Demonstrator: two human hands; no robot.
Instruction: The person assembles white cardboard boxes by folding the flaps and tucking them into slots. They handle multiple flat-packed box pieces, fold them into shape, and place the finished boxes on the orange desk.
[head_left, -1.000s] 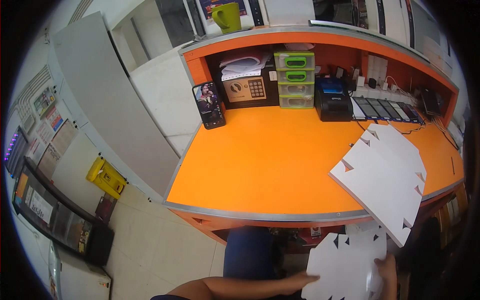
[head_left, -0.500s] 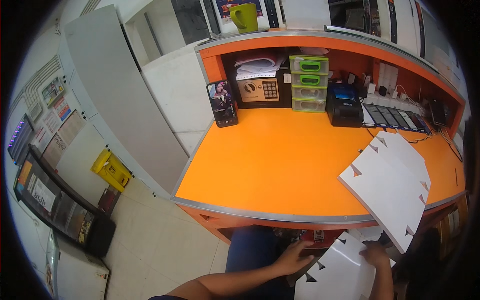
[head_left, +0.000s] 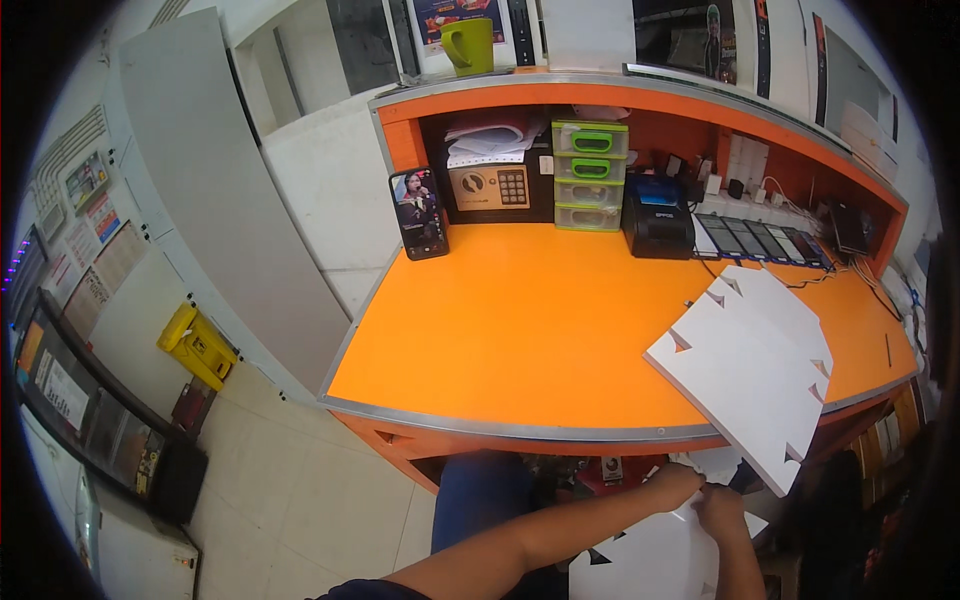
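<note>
A white cardboard blank with notched edges lies over my lap, below the desk's front edge. My left hand has reached across it to its far edge, fingers closed there. Right beside it, my right hand is closed on the same far edge, and the two hands touch or nearly touch. The fingertips are partly hidden behind the knuckles. Just above, a stack of similar white notched blanks rests on the orange desk, its near corner jutting past the front edge.
A phone showing a video leans upright at the desk's left. Behind stand a small safe, a clear drawer unit with green trim, a black printer and a row of phones with cables. A green mug sits on the upper ledge.
My left hand has moved right and forward from the blank's left side to its far edge, beside my right hand, and its open fingers have closed. The view has shifted slightly.
</note>
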